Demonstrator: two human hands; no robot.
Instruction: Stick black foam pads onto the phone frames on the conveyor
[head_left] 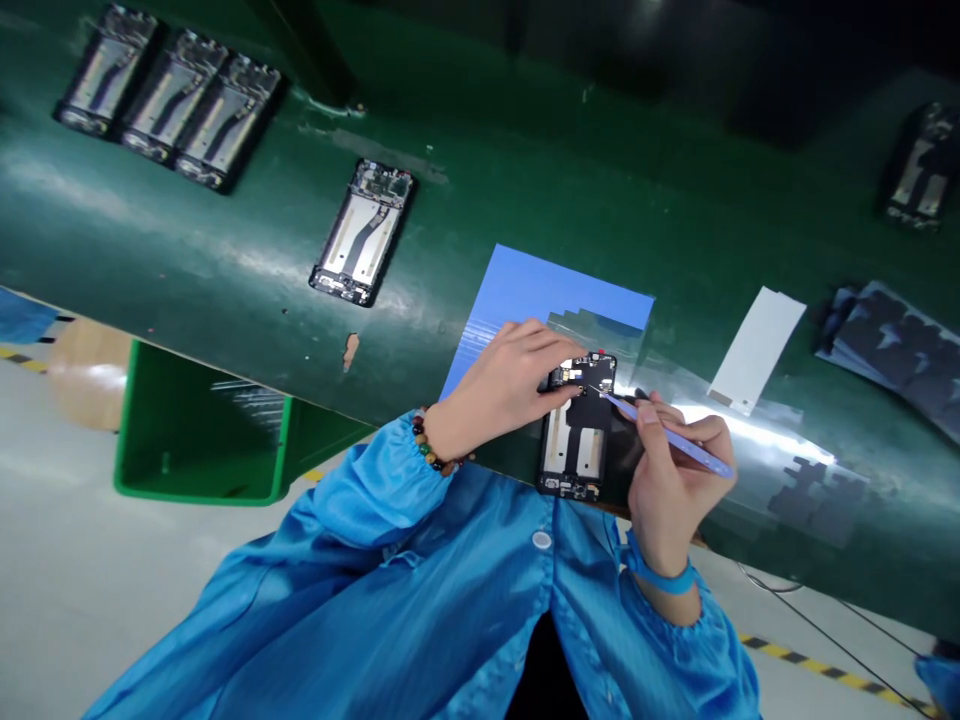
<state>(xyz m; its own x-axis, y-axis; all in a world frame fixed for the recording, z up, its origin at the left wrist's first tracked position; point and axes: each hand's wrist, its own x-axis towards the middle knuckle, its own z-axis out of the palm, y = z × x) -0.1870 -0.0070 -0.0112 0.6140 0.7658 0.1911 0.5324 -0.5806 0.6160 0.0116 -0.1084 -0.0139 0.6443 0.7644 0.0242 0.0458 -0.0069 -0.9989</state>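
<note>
An opened smartphone (577,455) with its inner parts showing lies at the table's front edge, right before me. My left hand (517,375) grips its upper left side, the thumb resting on the circuit board and the fingers along the top. In my right hand (675,465) is a pair of blue-purple tweezers (679,440), held like a pen. Their tips touch or hover just over the upper part of the phone, near my left thumb; which of the two I cannot tell. Under my left hand and beside the phone is a blue sheet (570,280).
Another opened phone (364,230) lies left of the blue sheet, with three more phones (169,95) at the far left and one (924,165) at the far right. White strips (757,345) and dark die-cut sheets (892,340) lie rightward. A green bin (202,430) stands below the table edge.
</note>
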